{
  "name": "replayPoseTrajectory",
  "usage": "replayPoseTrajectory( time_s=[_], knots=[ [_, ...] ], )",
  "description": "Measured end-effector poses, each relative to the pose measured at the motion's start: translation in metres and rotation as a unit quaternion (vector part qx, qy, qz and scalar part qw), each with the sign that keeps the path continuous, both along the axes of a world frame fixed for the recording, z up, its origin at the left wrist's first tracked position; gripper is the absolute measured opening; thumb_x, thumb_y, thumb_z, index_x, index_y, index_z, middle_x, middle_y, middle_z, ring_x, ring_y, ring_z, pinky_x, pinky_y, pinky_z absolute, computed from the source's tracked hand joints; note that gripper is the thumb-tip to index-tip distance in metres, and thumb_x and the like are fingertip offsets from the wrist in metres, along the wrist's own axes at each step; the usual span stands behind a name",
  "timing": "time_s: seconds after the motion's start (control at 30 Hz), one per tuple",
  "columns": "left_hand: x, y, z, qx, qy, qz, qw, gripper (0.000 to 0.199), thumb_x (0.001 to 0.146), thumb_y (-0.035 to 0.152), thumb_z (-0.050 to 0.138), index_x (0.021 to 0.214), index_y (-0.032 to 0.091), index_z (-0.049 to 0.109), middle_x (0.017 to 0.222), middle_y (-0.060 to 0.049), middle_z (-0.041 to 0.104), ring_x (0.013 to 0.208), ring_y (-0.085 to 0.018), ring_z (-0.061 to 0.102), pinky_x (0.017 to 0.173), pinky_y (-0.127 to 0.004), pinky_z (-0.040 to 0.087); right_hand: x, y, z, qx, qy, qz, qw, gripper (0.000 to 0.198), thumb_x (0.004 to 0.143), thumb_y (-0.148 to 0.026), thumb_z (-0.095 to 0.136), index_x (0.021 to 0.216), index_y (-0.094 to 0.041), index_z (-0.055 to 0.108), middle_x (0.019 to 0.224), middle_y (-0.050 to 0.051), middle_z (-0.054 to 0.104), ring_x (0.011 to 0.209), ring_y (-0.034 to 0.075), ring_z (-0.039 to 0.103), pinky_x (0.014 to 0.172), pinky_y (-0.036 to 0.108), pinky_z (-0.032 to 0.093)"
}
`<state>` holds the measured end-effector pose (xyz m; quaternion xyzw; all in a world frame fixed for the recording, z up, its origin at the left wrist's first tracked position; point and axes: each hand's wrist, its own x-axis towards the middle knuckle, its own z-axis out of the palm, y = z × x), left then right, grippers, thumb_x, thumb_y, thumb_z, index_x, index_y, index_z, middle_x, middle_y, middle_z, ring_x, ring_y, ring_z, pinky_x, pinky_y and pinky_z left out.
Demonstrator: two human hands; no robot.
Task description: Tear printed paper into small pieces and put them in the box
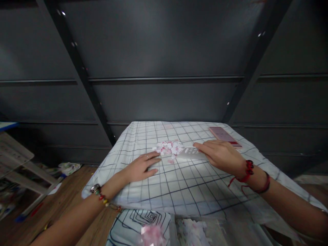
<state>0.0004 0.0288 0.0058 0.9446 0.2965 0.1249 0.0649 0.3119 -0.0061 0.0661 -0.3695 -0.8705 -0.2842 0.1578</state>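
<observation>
A small heap of white and pink petal-like pieces (167,147) lies on the checked cloth. My left hand (143,166) rests palm down at the heap's near left side, fingers stretched out and holding nothing. The fingertips are at the edge of the pieces. My right hand (221,155) is closed on one end of a pale flat plastic piece with slots (191,153). Its far end points left and reaches the right side of the heap. My fingers hide the held end, and its exact kind cannot be made out.
A pink-edged phone (224,135) lies behind my right hand on the white checked cloth (184,186). Nearest me are a clear container (222,227) with pale pieces inside and a blurred pink bundle (152,235). A dark panelled wall (164,102) stands behind; shelving (17,160) is at left.
</observation>
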Motion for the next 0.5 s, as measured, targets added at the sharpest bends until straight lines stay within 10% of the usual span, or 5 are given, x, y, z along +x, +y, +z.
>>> replayPoseTrajectory(
  time_s=[0.5],
  knots=[
    [0.0052,-0.0076,0.0077,0.009,0.002,-0.021,1.000,0.031,0.090,0.028,0.041,0.115,0.017,0.054,0.122,-0.007,0.055,0.112,-0.018,0.050,0.095,-0.034,0.038,-0.0068,-0.0077,-0.0020,-0.007,0.016,0.013,1.000,0.028,0.080,-0.006,0.038,0.097,-0.015,0.058,0.068,0.002,0.062,0.064,0.014,0.055,0.061,0.026,0.039]
  ],
)
